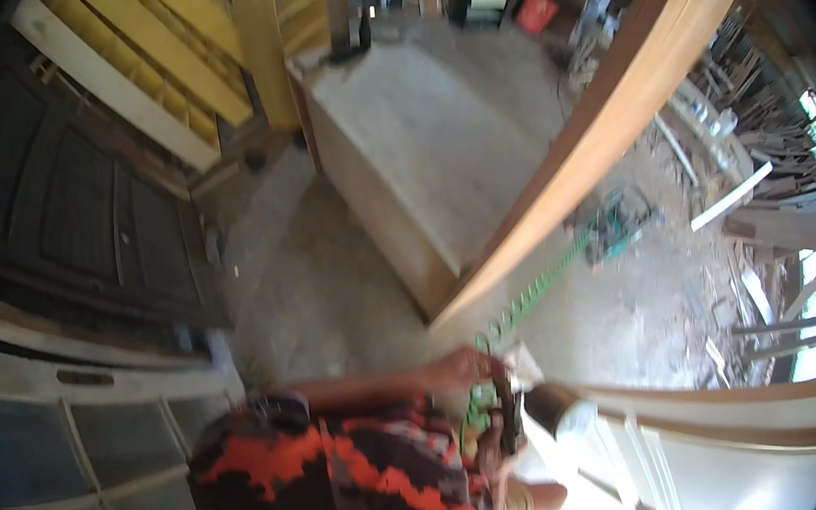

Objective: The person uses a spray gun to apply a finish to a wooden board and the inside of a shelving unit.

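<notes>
In the lower middle, my left hand (466, 369) has curled fingers at the top of a dark tool (510, 415), where a green coiled hose (533, 289) hangs; exactly what they pinch is unclear. Just below, my right hand (490, 447) is closed on the tool, partly hidden by my patterned clothing (342, 474). A dark cylinder with a pale end (556, 409) sits just right of the tool. The hose leads to a green machine (617, 231) on the concrete floor.
A large plywood box (415, 143) stands ahead with a long wooden panel (604, 122) at its right. Dark doors (71, 213) and a glazed frame (62, 395) are left, yellow cabinets (282, 28) behind. Scrap wood (754, 286) lies right. White panels (710, 432) are near at lower right.
</notes>
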The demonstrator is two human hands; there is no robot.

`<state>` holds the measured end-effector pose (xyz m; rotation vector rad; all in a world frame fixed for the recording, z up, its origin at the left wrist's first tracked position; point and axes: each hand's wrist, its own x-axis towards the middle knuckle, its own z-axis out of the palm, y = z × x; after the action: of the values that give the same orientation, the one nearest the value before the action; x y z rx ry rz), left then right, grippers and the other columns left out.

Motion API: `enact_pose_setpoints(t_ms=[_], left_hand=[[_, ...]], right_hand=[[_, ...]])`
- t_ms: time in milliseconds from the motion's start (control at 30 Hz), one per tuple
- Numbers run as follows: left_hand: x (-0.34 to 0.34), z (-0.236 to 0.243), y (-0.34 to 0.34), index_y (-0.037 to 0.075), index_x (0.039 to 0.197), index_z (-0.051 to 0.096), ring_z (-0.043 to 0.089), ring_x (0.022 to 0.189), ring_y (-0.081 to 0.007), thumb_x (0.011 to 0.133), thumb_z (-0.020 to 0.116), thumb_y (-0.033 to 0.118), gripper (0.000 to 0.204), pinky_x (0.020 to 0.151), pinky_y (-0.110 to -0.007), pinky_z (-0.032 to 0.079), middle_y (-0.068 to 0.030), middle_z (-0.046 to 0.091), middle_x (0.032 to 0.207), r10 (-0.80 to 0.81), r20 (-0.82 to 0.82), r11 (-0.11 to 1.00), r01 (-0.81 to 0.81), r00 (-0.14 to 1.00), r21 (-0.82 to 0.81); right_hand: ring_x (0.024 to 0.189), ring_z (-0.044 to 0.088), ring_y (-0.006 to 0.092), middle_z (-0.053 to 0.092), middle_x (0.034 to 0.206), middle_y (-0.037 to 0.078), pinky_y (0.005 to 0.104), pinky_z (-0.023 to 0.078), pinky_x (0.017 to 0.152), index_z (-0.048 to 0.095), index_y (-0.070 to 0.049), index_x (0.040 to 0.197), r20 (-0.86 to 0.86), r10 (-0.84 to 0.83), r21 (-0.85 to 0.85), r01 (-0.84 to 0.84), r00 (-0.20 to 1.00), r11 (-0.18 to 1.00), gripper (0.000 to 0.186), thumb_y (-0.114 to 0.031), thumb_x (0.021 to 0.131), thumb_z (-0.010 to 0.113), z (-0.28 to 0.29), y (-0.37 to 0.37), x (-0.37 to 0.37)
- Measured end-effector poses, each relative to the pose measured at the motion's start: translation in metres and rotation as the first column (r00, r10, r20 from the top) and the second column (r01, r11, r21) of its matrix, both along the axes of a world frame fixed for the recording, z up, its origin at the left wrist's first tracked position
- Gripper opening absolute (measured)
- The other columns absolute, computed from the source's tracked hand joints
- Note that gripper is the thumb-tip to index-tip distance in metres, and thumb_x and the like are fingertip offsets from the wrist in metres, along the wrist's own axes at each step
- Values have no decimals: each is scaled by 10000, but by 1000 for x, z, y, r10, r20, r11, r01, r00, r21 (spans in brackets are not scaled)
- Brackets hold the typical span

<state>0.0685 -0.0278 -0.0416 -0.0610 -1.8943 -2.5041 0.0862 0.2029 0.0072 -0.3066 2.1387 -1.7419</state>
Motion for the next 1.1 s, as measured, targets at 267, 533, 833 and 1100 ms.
enact_pose_setpoints(t_ms=[267, 533, 833, 1100], left_hand=[[-4, 2, 20, 39, 1260, 767, 711, 1132, -150, 1028, 616, -27, 285, 1016, -333, 548, -81, 797, 1153, -65, -37, 994, 62, 997, -87], [-5, 14, 20, 45, 1283, 768, 714, 1114, -139, 1084, 702, 162, 240, 1012, -328, 538, -63, 797, 1168, -90, -50, 989, 84, 995, -118], [-4, 14, 33, 84, 1224, 800, 765, 967, -159, 1057, 725, 199, 216, 862, -350, 577, -75, 836, 1070, -177, -109, 949, 141, 978, -283], [-1, 19, 38, 63, 1206, 781, 775, 995, -228, 1072, 688, 173, 197, 894, -389, 575, -110, 823, 1083, -186, -135, 924, 126, 973, -362]], right_hand=[[547, 496, 69, 615, 696, -6, 297, 369, 518, 779, -2, 1056, -148, 9, -27, -13, 989, 1000, 367, -323, 1109, 609, 13, -7, 2], [511, 471, 60, 530, 583, -35, 293, 340, 501, 781, -12, 1059, -118, -126, -45, 121, 985, 992, 412, -381, 1109, 607, 20, 3, 15], [504, 460, 60, 520, 568, -39, 299, 334, 509, 798, -14, 1046, -76, -53, 25, 55, 996, 998, 393, -343, 1101, 590, 19, 35, 21], [528, 482, 67, 558, 606, -29, 296, 358, 519, 802, -11, 1051, -69, -43, 73, 48, 997, 996, 323, -272, 1077, 613, 14, 44, 22]])
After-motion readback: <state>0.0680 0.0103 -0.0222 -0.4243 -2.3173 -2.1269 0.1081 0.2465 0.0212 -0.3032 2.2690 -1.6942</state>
